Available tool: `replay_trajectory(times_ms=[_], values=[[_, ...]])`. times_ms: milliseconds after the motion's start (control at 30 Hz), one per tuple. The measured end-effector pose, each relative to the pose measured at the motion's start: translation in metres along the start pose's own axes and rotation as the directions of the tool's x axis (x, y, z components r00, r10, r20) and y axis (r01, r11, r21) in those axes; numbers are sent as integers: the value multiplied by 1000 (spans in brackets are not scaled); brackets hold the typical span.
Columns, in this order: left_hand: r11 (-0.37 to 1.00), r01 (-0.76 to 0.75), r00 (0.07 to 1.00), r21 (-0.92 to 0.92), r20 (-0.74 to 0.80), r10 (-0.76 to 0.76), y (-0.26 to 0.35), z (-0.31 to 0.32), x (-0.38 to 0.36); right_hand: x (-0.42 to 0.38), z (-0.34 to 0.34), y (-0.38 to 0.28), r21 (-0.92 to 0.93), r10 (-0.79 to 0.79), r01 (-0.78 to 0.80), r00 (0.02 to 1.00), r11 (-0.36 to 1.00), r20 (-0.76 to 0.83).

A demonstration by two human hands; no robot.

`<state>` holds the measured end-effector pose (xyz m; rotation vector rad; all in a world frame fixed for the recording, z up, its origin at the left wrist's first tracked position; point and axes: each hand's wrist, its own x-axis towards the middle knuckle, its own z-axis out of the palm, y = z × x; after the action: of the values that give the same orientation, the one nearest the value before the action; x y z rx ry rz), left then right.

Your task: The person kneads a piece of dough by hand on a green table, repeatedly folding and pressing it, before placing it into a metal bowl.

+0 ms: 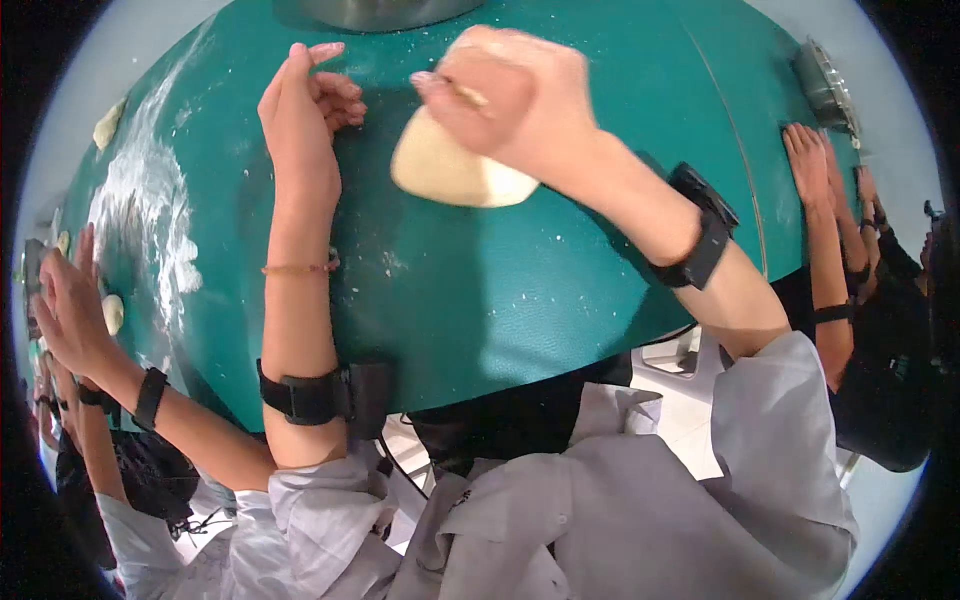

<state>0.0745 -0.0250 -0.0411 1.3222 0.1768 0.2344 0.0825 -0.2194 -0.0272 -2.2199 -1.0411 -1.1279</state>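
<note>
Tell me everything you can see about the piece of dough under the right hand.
The dough is a pale cream, smooth, soft-looking lump, rounded at the left and flatter toward the right. It lies on the green table, which is lightly dusted with flour. The right hand presses on its upper part and hides it there. The left hand stands beside it, apart.

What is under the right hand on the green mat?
A pale lump of dough lies on the green mat under the right hand, which presses on its upper part. That covered part and the mat beneath it cannot be seen.
</note>
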Motion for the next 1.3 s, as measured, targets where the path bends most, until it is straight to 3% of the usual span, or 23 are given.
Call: replay_trajectory(times_ms=[133,233,333,367,433,467,533,600,700,800,867,900,1033,1133,1233,1300], values=[[999,-14,1000,39,14,13,1,2,0,-4,-60,-11,146,-135,111,977,983,162],[996,10,1000,91,3,-10,5,8,-6,-6,-97,-37,479,-19,-181,924,859,383],[997,10,1000,75,4,-10,4,6,-5,-14,-106,-36,644,221,-526,840,555,496],[996,-5,1000,87,11,4,3,5,-5,-17,-106,-50,601,535,-721,677,345,506],[994,-27,999,105,25,25,1,5,-4,-25,-86,-30,218,404,-487,851,846,335],[995,-15,1000,98,29,12,-1,6,-4,-28,-78,-23,-30,278,-282,915,959,293],[996,0,1000,88,23,-2,-2,3,1,3,-81,-41,-168,470,-461,685,871,557],[998,-13,999,61,37,11,-5,1,-1,35,-89,-64,-403,571,-474,290,783,768],[1000,-11,1000,10,-5,11,-4,3,1,20,-88,-70,-26,198,-257,672,966,713],[999,37,999,-5,-40,-38,-1,7,0,3,-52,-58,225,49,-198,843,954,535],[995,81,996,-52,-28,-83,3,11,-2,0,-23,-44,285,87,-256,865,924,494],[999,19,1000,-38,0,-19,-2,10,-1,5,-11,-42,264,143,-317,842,911,520],[997,56,998,-45,-9,-56,0,12,0,22,13,-22,209,150,-318,810,925,567],[997,-39,998,64,52,36,-3,7,-2,24,30,-5,229,386,-489,842,842,377],[997,-12,1000,76,30,10,3,8,-2,10,22,14,596,724,-682,650,424,228],[996,-12,999,85,36,9,3,5,-5,-8,12,16,685,661,-604,712,406,236]])
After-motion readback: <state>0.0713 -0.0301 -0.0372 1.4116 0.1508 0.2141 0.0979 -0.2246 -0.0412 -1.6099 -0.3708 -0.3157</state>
